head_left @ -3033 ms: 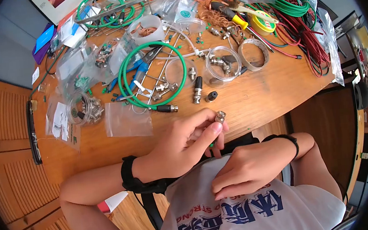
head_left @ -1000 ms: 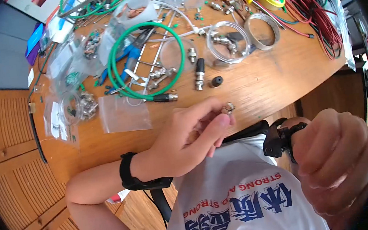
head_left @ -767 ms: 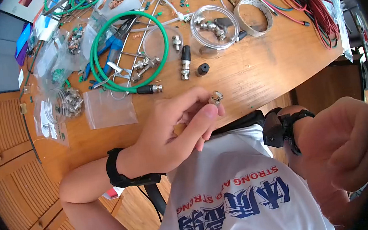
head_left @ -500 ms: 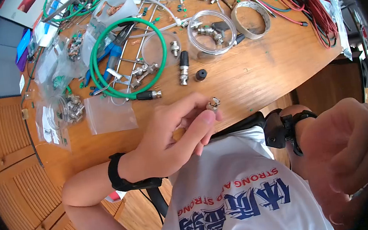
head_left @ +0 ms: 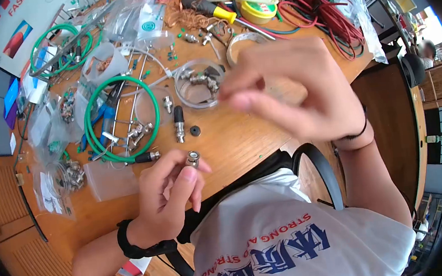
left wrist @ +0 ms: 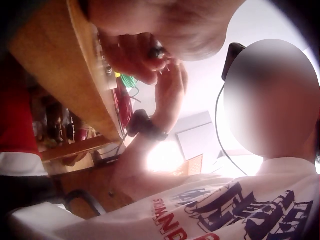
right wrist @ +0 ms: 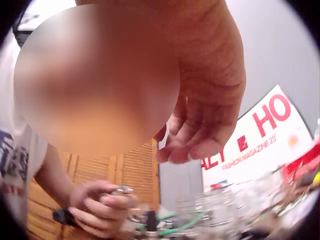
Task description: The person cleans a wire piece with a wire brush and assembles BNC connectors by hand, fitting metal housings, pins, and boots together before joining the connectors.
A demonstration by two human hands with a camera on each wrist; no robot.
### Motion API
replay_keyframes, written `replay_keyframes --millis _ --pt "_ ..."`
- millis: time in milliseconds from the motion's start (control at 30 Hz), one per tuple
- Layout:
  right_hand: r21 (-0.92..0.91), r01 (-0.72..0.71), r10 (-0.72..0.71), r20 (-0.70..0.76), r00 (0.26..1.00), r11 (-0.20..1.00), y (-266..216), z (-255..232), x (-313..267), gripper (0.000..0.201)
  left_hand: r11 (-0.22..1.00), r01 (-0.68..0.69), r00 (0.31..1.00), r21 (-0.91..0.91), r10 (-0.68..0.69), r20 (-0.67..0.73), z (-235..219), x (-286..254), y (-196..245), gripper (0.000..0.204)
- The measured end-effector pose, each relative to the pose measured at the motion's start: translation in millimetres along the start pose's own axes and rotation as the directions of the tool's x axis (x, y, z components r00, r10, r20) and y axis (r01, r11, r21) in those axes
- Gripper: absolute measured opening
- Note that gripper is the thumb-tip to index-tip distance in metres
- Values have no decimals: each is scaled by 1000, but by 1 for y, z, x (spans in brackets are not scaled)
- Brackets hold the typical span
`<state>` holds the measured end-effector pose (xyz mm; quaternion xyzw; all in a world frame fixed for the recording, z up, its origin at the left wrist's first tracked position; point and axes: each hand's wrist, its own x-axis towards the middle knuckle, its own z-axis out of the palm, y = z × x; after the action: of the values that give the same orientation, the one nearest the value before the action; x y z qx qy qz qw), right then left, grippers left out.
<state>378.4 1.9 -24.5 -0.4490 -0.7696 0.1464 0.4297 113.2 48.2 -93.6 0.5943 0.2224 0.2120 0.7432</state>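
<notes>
In the head view my left hand point(head_left: 164, 199) pinches a silver BNC connector point(head_left: 193, 159) between thumb and fingers, its open end facing up, over the table's front edge. The same connector point(right wrist: 122, 190) shows low in the right wrist view. My right hand point(head_left: 296, 91), blurred, is raised over the table with thumb and forefinger loosely bent toward each other; nothing shows between them. It overlaps the clear round tub point(head_left: 179, 91) of connectors. Beyond the left hand lie a short black sleeve point(head_left: 195, 131), a black-booted BNC connector point(head_left: 179, 125) and a green cable loop point(head_left: 88, 124).
A tape roll point(head_left: 231, 49), a yellow-tipped screwdriver point(head_left: 224, 14) and a yellow tin point(head_left: 259, 11) stand at the back. Red wire point(head_left: 335, 28) is bundled at the far right. Plastic bags and loose connectors crowd the left. A chair armrest point(head_left: 331, 175) sits by the table edge.
My right hand went from near the chest to close by the camera at lower right, then forward over the table. The left hand keeps its pinch on the connector. The head view has shifted.
</notes>
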Motion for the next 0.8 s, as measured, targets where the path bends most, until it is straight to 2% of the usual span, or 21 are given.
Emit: replay_keyframes --millis 67,100,167,200,300,333,400,433,500,567,633,800 --pt "-184 -143 165 112 980 972 11 -19 11 8 999 32 999 1 -32 -15 0 0 2 25" --pt "-191 -128 150 107 983 973 16 -27 17 8 1000 17 1000 10 -16 -16 0 0 2 25" --pt "-397 -89 190 223 956 913 29 -41 29 11 997 66 998 30 -67 19 -1 0 3 24" --pt "-474 -119 266 257 929 872 38 -48 33 14 992 114 992 53 -117 39 -1 1 3 24" --pt "-569 -113 309 261 914 815 71 -52 49 15 986 117 991 117 -123 51 3 3 4 23" --pt "-566 -115 310 261 914 816 77 -46 48 15 989 121 991 89 -125 42 3 3 2 22" --pt "-605 -220 397 175 901 765 89 -35 48 18 987 134 989 87 -138 48 4 4 4 21" --pt "-603 -219 395 174 902 767 96 -29 44 18 986 150 987 79 -154 55 4 4 5 20" --pt "-594 -260 368 66 928 761 102 -17 34 20 977 175 981 126 -184 62 2 4 6 20" --pt "-593 -274 389 73 918 757 102 -14 32 21 966 197 974 169 -212 78 1 5 5 19" --pt "-561 -291 371 30 928 775 103 -12 32 19 965 165 979 205 -185 83 -1 4 2 18" --pt "-518 -375 441 5 898 769 107 -10 34 18 973 127 983 195 -149 105 0 4 1 20"
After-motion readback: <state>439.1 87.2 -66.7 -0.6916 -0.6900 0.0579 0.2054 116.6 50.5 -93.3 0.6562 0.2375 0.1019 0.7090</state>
